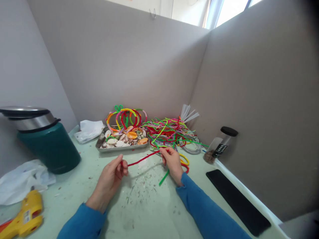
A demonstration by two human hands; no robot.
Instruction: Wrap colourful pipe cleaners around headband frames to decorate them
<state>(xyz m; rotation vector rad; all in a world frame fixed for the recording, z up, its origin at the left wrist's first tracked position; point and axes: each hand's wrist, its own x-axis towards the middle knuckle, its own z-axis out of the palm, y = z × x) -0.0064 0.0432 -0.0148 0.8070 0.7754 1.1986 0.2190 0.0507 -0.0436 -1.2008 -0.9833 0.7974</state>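
A red pipe cleaner (143, 159) stretches between my two hands above the table. My left hand (112, 177) pinches its left end, with the fingers closed. At the other end my right hand (171, 161) grips it between thumb and fingers, a little higher and farther off. Under and beside the right hand lie a green pipe cleaner piece (163, 178) and yellow and red curved pieces (184, 160). Just beyond is a tangled pile of coloured pipe cleaners (166, 129). A metal tray (122, 149) of seashells (132, 135) and bent pipe cleaner rings (124, 116) stands behind the hands.
At left are a green bottle (50, 146), crumpled white tissue (25, 179) and a yellow glue gun (27, 215). A clear jar with black lid (220, 146) and a black flat strip (236, 200) lie right. Grey partitions (124, 66) enclose the table; scraps litter its middle.
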